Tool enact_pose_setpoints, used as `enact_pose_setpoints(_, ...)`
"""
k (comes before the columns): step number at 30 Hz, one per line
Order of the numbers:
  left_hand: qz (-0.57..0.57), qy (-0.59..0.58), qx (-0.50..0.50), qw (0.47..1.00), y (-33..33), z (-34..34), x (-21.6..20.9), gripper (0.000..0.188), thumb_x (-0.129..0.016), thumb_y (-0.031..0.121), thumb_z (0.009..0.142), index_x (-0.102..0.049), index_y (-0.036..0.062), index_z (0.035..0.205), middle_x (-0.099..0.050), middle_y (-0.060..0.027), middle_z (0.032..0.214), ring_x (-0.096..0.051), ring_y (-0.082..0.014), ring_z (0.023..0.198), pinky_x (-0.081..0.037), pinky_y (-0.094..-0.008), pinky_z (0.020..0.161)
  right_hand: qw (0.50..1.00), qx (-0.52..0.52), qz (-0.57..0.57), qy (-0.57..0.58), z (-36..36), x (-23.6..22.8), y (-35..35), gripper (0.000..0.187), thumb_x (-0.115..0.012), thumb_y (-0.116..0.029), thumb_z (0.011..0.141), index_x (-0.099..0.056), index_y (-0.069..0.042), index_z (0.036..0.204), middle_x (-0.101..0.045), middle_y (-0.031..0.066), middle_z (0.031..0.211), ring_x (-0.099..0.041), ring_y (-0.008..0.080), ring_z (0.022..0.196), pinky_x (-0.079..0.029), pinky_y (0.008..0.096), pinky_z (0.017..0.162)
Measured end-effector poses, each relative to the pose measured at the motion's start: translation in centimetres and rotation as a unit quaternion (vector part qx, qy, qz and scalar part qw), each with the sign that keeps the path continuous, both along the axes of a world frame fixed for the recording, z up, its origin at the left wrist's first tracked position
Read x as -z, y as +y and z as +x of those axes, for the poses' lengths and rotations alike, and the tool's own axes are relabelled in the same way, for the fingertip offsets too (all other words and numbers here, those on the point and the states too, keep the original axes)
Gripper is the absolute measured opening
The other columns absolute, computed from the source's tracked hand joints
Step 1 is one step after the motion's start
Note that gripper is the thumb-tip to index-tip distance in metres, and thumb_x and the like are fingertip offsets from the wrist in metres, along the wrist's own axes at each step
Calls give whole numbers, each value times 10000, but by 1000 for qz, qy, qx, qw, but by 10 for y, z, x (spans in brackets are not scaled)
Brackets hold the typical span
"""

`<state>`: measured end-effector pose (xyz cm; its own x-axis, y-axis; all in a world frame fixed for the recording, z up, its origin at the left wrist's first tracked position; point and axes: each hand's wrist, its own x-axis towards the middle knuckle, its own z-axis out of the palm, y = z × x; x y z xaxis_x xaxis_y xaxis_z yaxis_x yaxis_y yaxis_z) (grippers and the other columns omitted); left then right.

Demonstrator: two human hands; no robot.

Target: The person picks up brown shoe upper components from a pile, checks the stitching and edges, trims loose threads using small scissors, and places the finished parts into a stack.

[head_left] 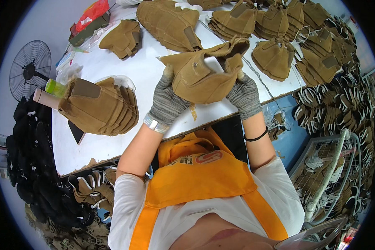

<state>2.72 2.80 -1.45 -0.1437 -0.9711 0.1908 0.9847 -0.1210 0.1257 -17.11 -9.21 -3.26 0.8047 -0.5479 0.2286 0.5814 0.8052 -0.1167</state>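
Note:
A brown suede shoe upper (208, 81) is held up above the white table between my two gloved hands. My left hand (168, 98), in a grey knit glove, is closed on its left side. On the other side my right hand (244, 95), gloved alike, grips the edge, with the fingers partly hidden behind the piece. The upper's opening faces upward, and a white tag or strip shows inside it. To the left of my hands, a stack of similar uppers (104, 106) lies on the table.
More piles of uppers (164, 25) cover the table's far side and right (273, 58). A green-lidded bottle (54, 87) and dark phone-like slab (76, 132) are at left. A standing fan (30, 71), black heaps (41, 187) and a wire cart (325, 175) surround the table (91, 150).

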Motion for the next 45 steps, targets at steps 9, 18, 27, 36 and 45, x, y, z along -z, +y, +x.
enact_pose_setpoints(9, 8, -114, -104, 988, 6, -31, -18, 539, -481, 321, 992, -341, 45, 1433, -408, -156, 1448, -394, -305, 1338, -302, -469, 1142, 994, -65, 77, 35, -3, 7, -1, 363, -519, -93, 922, -491, 27, 1263, -558, 226, 1269, -561, 354, 1167, -444, 515, 1036)
enact_pose_setpoints(18, 1, -153, -148, 977, 17, -21, -34, 578, -539, 260, 967, -304, 10, 1431, -432, -186, 1406, -436, -301, 1305, -369, -442, 1107, 996, -87, 15, 8, 9, 5, 3, 447, -513, -129, 953, -397, 23, 1357, -483, 214, 1348, -444, 334, 1285, -376, 475, 1109)
enact_pose_setpoints(27, -80, -271, -177, 943, 64, -6, -77, 644, -640, 185, 892, -327, 28, 1433, -455, -151, 1401, -458, -276, 1289, -390, -439, 1083, 987, -96, -129, 21, 54, -38, -7, 456, -620, -167, 881, -505, -42, 1303, -553, 154, 1294, -498, 309, 1229, -402, 443, 1065)
enact_pose_setpoints(36, -39, -265, -451, 851, 180, 91, -157, 329, -607, 127, 931, -533, 13, 1231, -622, -114, 1171, -624, -218, 1076, -535, -341, 964, 417, 296, -828, 231, 220, -94, 42, 458, -709, -224, 822, -581, -88, 1241, -655, 91, 1147, -598, 296, 1082, -484, 363, 954)
enact_pose_setpoints(45, -28, -173, -522, 835, 230, 205, -88, 299, -482, 105, 992, -527, 5, 1270, -591, -140, 1236, -589, -209, 1128, -530, -313, 962, 784, -10, -565, 257, 314, -118, 79, 241, -640, -273, 921, -587, -66, 1031, -555, 2, 744, -568, 95, 642, -547, 242, 537)
